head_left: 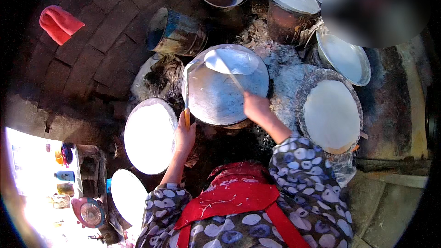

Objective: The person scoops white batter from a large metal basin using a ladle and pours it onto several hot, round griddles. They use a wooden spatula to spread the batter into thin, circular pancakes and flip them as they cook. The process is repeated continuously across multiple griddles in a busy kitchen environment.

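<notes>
A round metal griddle (220, 100) lies before me, with a patch of white batter (246, 62) spread near its far edge. My right hand (257, 107) grips a thin pale stick-like spreader (236, 82) that slants across the griddle, its far end on the white patch. In my left hand (184, 139) is the orange handle of a long metal scraper (186, 89), which runs up along the griddle's left rim. Whether the scraper touches the surface, I cannot tell.
Left of the griddle is a round tray (150, 136) with a bright white top. On the right stands another white-topped round tray (332, 117); beyond it sits a basin (344, 60) of white liquid. A tipped bucket (179, 32), a pot (293, 24) and a red cloth (60, 24) lie farther off.
</notes>
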Demonstrator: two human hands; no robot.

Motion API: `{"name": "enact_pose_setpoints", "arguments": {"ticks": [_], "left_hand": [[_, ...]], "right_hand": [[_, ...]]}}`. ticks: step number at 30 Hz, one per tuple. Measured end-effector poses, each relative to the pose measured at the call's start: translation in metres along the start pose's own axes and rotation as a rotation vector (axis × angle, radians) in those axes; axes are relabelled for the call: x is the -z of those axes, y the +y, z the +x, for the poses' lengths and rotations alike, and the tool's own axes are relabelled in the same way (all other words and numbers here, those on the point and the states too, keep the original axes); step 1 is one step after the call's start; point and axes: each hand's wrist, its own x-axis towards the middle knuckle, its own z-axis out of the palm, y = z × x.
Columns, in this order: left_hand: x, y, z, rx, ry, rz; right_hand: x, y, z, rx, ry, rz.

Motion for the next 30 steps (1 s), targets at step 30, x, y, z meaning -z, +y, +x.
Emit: {"name": "enact_pose_setpoints", "arguments": {"ticks": [30], "left_hand": [[0.025,0.037,-0.049,0.230,0.039,-0.721]], "right_hand": [[0.037,0.025,0.034,0.322,-0.247,-0.128]]}}
